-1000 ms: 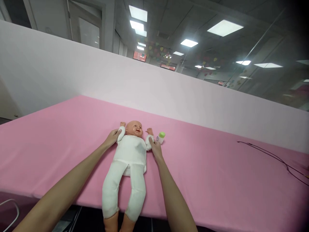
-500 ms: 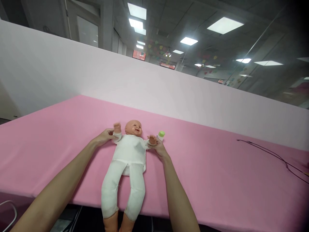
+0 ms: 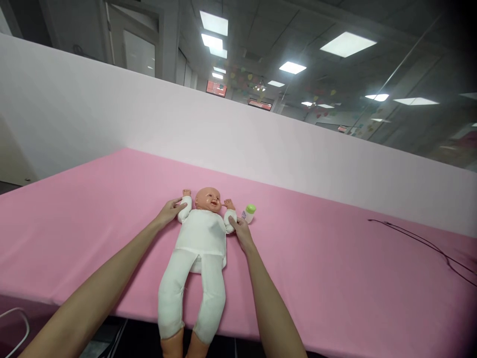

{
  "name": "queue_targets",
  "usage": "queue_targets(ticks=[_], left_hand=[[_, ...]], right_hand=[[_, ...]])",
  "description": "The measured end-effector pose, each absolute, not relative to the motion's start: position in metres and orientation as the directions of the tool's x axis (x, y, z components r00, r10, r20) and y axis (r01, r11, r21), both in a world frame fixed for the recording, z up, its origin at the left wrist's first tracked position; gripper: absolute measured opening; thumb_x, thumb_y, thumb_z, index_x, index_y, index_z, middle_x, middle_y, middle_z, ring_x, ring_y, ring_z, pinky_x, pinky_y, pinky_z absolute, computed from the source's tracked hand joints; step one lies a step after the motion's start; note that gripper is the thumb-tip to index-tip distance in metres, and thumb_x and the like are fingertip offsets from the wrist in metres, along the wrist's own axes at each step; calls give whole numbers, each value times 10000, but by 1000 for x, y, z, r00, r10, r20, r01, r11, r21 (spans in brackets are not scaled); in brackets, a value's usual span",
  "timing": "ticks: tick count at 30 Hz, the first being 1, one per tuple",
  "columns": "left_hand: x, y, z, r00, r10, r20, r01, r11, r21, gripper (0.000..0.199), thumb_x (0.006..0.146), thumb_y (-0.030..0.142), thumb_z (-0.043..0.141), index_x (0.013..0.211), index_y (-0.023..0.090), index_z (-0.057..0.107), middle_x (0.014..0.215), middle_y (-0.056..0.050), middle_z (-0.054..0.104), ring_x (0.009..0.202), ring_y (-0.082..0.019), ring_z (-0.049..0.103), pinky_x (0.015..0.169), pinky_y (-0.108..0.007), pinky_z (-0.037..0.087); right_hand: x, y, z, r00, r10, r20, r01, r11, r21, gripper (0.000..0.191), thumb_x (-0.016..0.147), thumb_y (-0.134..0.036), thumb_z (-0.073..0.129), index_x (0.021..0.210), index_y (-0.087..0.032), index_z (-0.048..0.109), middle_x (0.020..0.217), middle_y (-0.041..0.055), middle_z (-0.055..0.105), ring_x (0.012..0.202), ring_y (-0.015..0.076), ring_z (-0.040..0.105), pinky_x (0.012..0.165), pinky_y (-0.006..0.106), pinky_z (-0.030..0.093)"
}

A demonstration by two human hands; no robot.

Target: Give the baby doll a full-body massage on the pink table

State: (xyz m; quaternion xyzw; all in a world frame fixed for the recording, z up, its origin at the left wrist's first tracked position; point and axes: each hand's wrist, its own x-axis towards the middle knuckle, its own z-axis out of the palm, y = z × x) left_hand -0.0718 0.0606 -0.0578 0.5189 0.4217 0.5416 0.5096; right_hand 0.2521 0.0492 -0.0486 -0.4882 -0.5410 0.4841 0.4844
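Note:
A baby doll [image 3: 203, 233] with a white cloth body lies face up on the pink-covered table [image 3: 320, 278], its feet hanging past the near edge. My left hand [image 3: 169, 213] is closed on the doll's raised arm at the left of the picture, fingers against the white sleeve. On the other side, my right hand [image 3: 241, 231] pinches the second arm, thumb on the sleeve. Both doll hands point up beside its head. Just beyond my right hand stands a small bottle [image 3: 249, 214] with a green cap, apart from my fingers.
A thin black cable [image 3: 417, 237] runs over the table at the right. Along the back rises a white partition [image 3: 231, 134]. A white cable [image 3: 18, 318] shows at the lower left.
Both doll arms have swung upward toward its head, my hands moving with them. The bottle, partly covered before by my right hand, now shows more fully.

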Motion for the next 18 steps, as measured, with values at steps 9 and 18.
queue_targets(ticks=[9,18], left_hand=[[-68,64,-56,25,997,75,-98,-72,993,575,683,643,861,907,121,772,827,-98,746,691,-196,634,624,-287,465],[-100,49,-43,547,814,198,-43,-208,977,152,568,229,918,634,193,785,1069,-152,728,996,-311,704,820,-398,578]], right_hand=[[248,55,-52,-22,999,36,0,36,-999,440,688,-590,895,812,-188,769,779,38,744,726,196,642,698,304,496],[282,58,-63,-421,901,105,-11,111,-994,129,677,-332,878,665,-229,802,1119,68,764,1143,279,669,1032,404,514]])
